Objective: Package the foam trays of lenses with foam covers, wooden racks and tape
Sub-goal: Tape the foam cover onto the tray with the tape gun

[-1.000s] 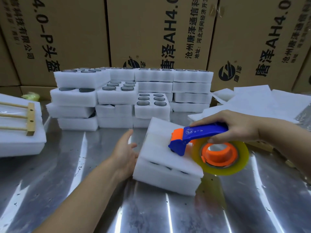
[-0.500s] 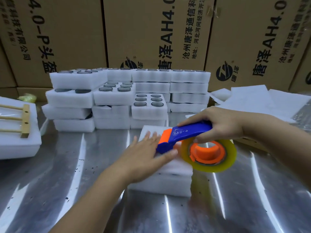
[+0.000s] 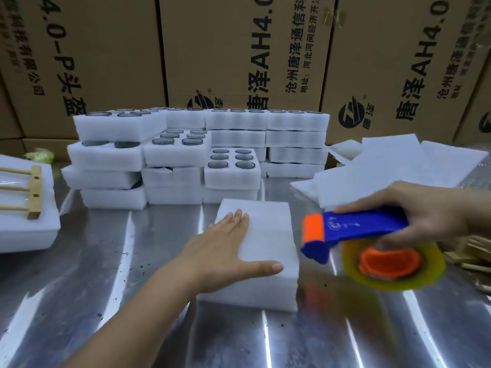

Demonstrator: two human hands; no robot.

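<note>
Taping looks to be the step in hand. In the head view, the left hand (image 3: 225, 256) lies flat with straight fingers, pressing the covered foam tray (image 3: 268, 235) onto the steel table (image 3: 159, 261). The right hand (image 3: 430, 216) grips the blue-and-orange tape dispenser (image 3: 356, 228) just beside the tray's right edge, clear of the foam. Next, I judge, its nose must meet the foam and draw tape across while the cover is pinned.

Shiny metal table (image 3: 159, 261) here: stacked foam trays (image 3: 114, 199) line the back, a covered foam block (image 3: 265, 235) sits mid-table, a racked package (image 3: 26, 235) far left, loose foam covers (image 3: 385, 168) and wooden racks (image 3: 475, 251) on the right.
</note>
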